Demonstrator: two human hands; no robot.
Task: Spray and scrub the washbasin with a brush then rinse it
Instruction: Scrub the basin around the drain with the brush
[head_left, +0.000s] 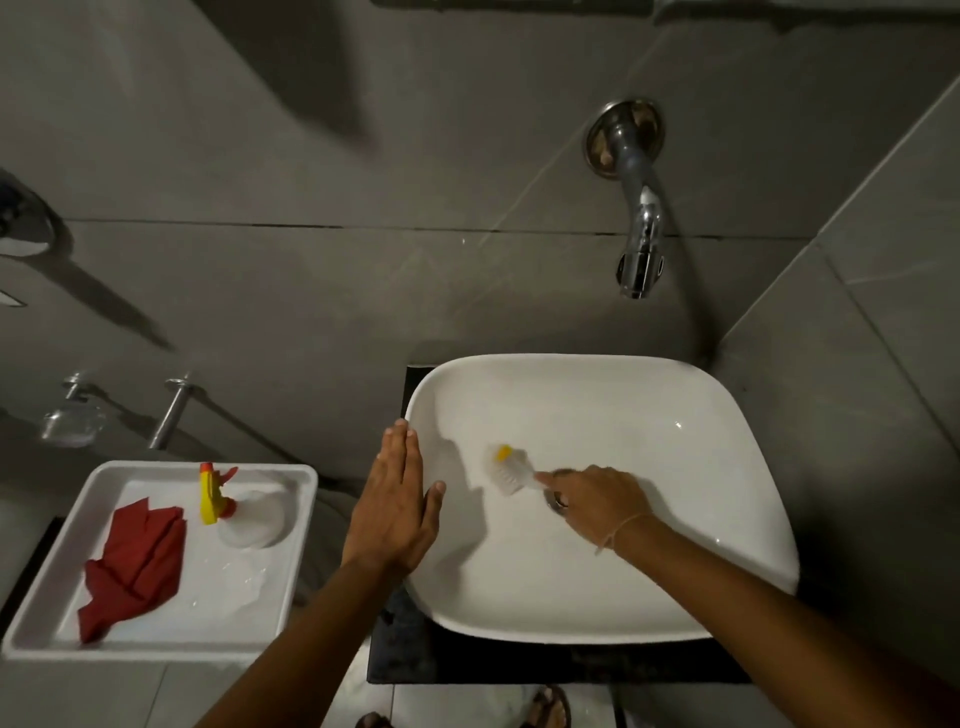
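Note:
A white square washbasin (717, 447) sits on a dark counter below a chrome wall tap (641, 234). My right hand (597, 501) is inside the bowl, shut on the handle of a white brush (508, 470) with a yellow tip. The bristles press on the basin floor left of the drain, which my hand mostly hides. My left hand (397, 499) lies flat with fingers together on the basin's left rim and holds nothing. A spray bottle (244, 512) with a yellow and red trigger lies in a white tray (47, 597) at the left.
A red cloth (135, 566) lies crumpled in the tray beside the bottle. Grey tiled walls close in behind and to the right of the basin. Chrome fittings (171, 410) stick out of the wall above the tray. Sandalled feet (545, 709) show below the counter.

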